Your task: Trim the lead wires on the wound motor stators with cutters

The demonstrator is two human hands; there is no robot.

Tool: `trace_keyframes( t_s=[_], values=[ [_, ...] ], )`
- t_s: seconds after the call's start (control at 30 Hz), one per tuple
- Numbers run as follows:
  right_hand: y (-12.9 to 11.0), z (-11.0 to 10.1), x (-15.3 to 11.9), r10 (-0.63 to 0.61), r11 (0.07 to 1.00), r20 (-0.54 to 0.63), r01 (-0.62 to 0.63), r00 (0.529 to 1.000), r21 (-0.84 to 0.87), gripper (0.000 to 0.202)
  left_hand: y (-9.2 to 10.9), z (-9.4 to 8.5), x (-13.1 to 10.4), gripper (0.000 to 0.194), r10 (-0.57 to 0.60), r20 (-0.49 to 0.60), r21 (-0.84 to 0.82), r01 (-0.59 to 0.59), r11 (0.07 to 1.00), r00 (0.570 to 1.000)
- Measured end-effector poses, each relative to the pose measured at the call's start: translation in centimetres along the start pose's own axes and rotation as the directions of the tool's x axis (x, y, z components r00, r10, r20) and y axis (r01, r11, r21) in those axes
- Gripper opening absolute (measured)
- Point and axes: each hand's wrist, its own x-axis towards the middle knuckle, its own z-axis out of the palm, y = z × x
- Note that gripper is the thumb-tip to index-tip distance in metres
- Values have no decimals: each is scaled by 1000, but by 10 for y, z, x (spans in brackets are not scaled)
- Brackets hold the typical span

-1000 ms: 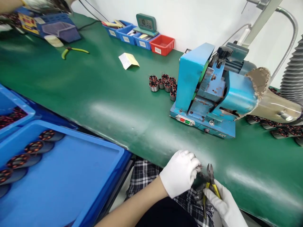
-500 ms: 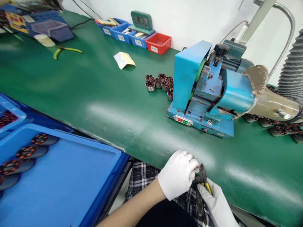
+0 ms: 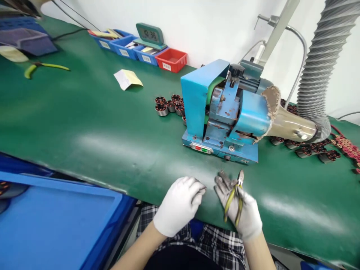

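My left hand, in a white glove, is above the front edge of the green bench with its fingers curled inward. Whatever lies inside those fingers is hidden. My right hand, in a soiled white glove, is turned palm up a short way to the right. Across its palm lies a pair of diagonal cutters with yellow-green handles, held under the thumb. The jaws point away from me and the handles are spread. Just beyond both hands stands a blue belt grinding machine with a red and a green button.
Wound motor stators stand left of the machine, more to its right. A blue tray is at the lower left. Small bins, a clock, folded paper, other pliers and a grey hose are further back.
My hands have moved apart; the left was at the cutters' jaws before. My right hand has turned palm up with the cutters. The view has swung to the right.
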Motion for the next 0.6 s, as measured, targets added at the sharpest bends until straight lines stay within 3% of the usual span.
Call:
trace_keyframes(
  t_s=[0.07, 0.13, 0.2, 0.23, 0.27, 0.33, 0.4, 0.5, 0.6],
  values=[
    [-26, -15, 13, -125, 991, -78, 128, 989, 37, 14, -10, -8, -1, 14, 4, -78, -76, -9, 997, 997],
    [-65, -42, 15, -282, 959, -182, 284, 942, -16, 19, -21, -19, -6, 15, 34, -161, -133, -56, 990, 986],
    [-112, -76, 7, -470, 882, -300, 425, 830, -205, 16, -34, -30, -14, 12, 61, -199, -136, -90, 987, 978],
    [-135, -93, 0, -607, 787, -344, 485, 716, -381, 15, -39, -34, -18, 12, 61, -182, -128, -85, 988, 981],
    [-158, -108, -8, -733, 662, -374, 470, 568, -584, 15, -43, -36, -22, 12, 50, -149, -128, -70, 989, 988],
    [-193, -132, -25, -828, 549, -393, 442, 400, -709, 17, -45, -37, -25, 12, 18, -61, -156, -28, 987, 998],
    [-212, -143, -40, -879, 470, -387, 377, 277, -798, 22, -35, -31, -22, 11, -11, 28, -205, 16, 979, 1000],
    [-212, -145, -55, -930, 360, -332, 205, 159, -910, 38, 2, -7, -2, 13, -27, 117, -247, 55, 967, 993],
    [-200, -142, -61, -954, 259, -261, -28, 146, -965, 48, 49, 26, 27, 31, 15, 152, -299, 32, 954, 988]
  ],
)
